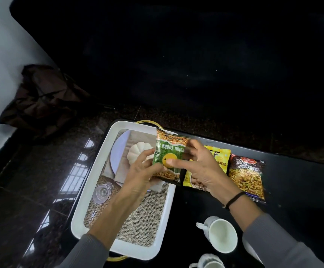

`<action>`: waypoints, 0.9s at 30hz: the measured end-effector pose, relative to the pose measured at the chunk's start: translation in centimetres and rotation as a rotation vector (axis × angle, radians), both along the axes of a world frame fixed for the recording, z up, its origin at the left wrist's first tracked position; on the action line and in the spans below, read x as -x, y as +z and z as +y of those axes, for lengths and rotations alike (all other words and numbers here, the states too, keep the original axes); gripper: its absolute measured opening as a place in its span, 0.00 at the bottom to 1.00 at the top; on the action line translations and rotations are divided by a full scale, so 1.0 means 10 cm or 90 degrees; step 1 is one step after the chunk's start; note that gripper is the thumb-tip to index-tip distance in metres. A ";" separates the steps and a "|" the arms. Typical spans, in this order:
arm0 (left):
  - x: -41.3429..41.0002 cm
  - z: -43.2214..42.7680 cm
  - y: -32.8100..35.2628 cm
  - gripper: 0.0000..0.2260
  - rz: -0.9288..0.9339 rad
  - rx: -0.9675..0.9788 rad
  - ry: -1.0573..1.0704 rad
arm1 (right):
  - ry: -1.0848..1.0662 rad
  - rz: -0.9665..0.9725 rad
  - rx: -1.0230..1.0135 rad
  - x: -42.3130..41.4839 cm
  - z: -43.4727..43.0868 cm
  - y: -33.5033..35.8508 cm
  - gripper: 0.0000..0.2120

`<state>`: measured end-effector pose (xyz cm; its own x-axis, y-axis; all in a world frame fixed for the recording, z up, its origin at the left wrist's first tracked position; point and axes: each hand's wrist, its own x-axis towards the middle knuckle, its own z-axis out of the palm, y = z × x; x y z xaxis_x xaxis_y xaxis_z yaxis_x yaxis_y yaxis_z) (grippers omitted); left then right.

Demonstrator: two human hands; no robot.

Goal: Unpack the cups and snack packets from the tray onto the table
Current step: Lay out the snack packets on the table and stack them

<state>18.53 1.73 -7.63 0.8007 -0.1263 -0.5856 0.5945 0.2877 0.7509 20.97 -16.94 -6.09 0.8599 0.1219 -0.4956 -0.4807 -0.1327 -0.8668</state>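
A green snack packet (pixel 169 151) is held above the right rim of the white tray (pixel 91 190). My left hand (pixel 141 171) grips its left edge and my right hand (pixel 199 167) grips its right side, thumb across the yellow circle. A yellow snack packet (pixel 218 158) lies on the black table just right of the tray, partly under my right hand. A dark red and yellow packet (pixel 247 176) lies beside it. A white cup (pixel 222 234) stands on the table near my right forearm, and a second cup (pixel 208 263) shows at the bottom edge.
The tray floor carries a printed picture of burlap, a plate, a white pumpkin and a glass. A gold handle (pixel 147 122) shows at the tray's far end. A brown bag (pixel 41 99) lies on the dark floor at left. The black table (pixel 302 190) extends to the right.
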 end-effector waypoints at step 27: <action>0.00 -1.56 0.13 0.17 0.113 0.023 -0.177 | -0.135 0.156 -0.022 0.67 -1.32 0.30 0.16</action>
<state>18.48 -13.91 -6.34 0.6185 -0.3488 -0.7042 0.7746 0.1200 0.6209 14.27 -30.10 -3.12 0.7241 -0.0273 -0.6892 -0.6889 0.0205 -0.7246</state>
